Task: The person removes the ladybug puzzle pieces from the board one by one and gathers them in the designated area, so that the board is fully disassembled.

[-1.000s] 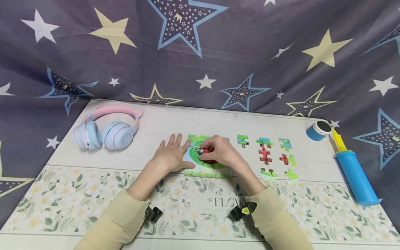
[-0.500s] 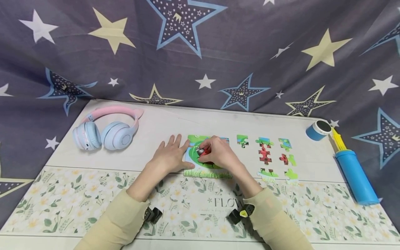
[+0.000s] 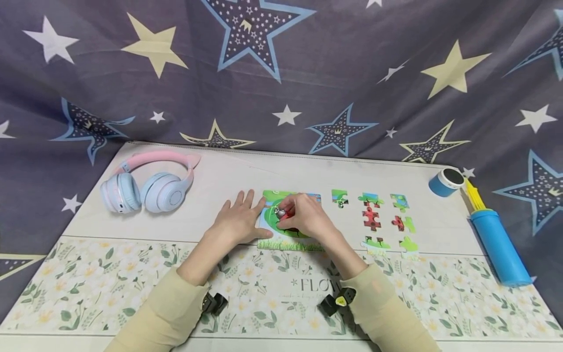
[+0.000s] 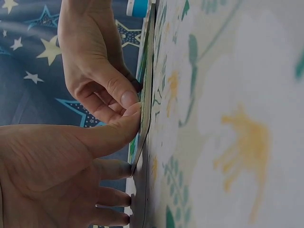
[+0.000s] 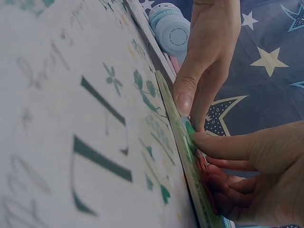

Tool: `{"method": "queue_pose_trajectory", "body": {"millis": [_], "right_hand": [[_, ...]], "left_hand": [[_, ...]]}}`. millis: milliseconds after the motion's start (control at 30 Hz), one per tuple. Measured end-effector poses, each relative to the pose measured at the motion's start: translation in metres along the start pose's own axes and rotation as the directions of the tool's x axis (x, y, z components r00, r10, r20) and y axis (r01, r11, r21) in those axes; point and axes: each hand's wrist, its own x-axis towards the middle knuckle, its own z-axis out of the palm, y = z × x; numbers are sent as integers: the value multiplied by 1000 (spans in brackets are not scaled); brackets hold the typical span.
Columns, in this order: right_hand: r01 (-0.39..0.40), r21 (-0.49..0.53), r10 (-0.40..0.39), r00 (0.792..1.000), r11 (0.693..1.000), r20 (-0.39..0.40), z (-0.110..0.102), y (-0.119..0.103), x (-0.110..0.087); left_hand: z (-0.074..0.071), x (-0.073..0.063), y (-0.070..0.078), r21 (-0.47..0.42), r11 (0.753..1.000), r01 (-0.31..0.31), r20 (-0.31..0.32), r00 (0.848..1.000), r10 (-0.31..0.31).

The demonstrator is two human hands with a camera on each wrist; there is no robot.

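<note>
A ladybug jigsaw puzzle (image 3: pixel 290 244) in a flat tray lies at the middle of the table. My left hand (image 3: pixel 239 222) rests spread out at its left side, with the thumb on the puzzle's edge. My right hand (image 3: pixel 308 215) is over the ladybug picture. Its thumb and fingers pinch at a red puzzle piece (image 5: pixel 203 164), mostly covered by the hand. In the left wrist view, both thumbs are close together at the puzzle's edge. Loose jigsaw pieces, one with a small eye detail (image 3: pixel 340 197) and a red one (image 3: pixel 371 218) among several, lie right of the puzzle.
Pink and blue headphones (image 3: pixel 151 183) lie at the back left. At the right stand a small blue and white cylinder (image 3: pixel 446 182) and a blue hand pump (image 3: pixel 501 249) with a yellow end. A star-patterned curtain (image 3: pixel 286 88) hangs behind the table.
The right thumb and fingers have shifted slightly to the left over the ladybug picture. The left hand and the loose pieces stay in place.
</note>
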Motion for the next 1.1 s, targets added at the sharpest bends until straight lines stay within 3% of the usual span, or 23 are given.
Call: {"method": "queue_pose_trajectory", "body": {"millis": [533,900,1100], "right_hand": [[39,-14,-38,998,999,42,-6,1,0],[177,2,-176,980,984,93,-8,4,2],[201,-18,-199,977,979,83,-7,3,3]], "left_hand": [[-2,-1,1,-9,1000,-1,-1,1000,1],[-1,0,1,-18,1000,1,5,1000,-1],[0,-1,0,-18,1000,1,2,1000,-1]]}}
